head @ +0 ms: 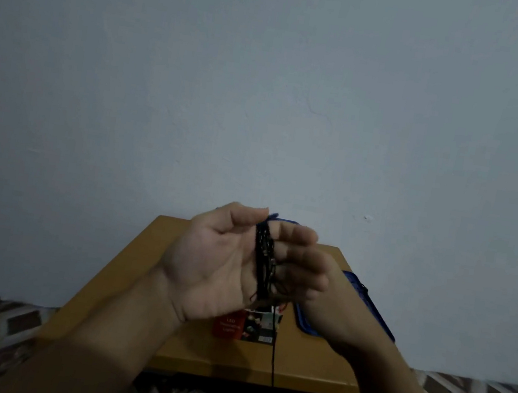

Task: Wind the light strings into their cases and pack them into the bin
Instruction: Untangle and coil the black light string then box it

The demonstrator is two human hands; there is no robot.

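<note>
1. The left-hand grip (217, 267), palm turned to the camera, holds a coil of thin black light string (263, 260) wound round its fingers, with the thumb bent over the coil's top.
2. The right-hand grip (306, 276) lies against the coil's far side with its fingers loosely bent. Motion blur hides whether it pinches a strand.
3. Both are raised above a small orange-brown wooden counter (139, 279). A loose black tail of wire (273, 358) appears to drop from the coil, across the counter and over its front edge.
4. Beneath the hands lies a red printed cardboard carton (229, 325) marked LED lights, apparently the string's case. A blue rimmed plastic container (354, 293), likely the bin or its lid, sits just to the carton's right, partly hidden by the right forearm.
5. The step in hand looks like winding, with the tail yet to be taken up. Done well, each turn lies flat beside the last rather than crossing it, tension is light and even so the bulbs are not strained, and the thumb pins the turns so none slips off the fingertips.
6. The coil should be kept narrow enough for the carton's mouth. The tail could snag on the counter's edge, so feeding it slowly looks wise.
</note>
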